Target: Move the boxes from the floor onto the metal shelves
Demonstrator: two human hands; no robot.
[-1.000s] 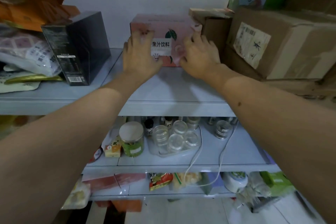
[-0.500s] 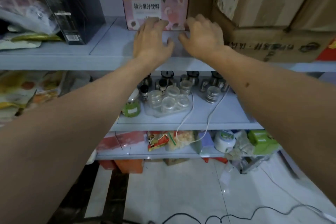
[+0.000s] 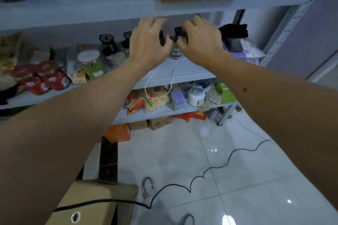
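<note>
A glossy floor of large white tiles (image 3: pixel 237 179) shows bright spots of reflected light. A thin black cable (image 3: pixel 210 170) snakes across it. A dark strip of flooring (image 3: pixel 108 160) runs along the left. Behind the pale grey metal shelving upright with punched holes (image 3: pixel 281 34) stands a plain light wall (image 3: pixel 311 33). The light is dim and bluish
</note>
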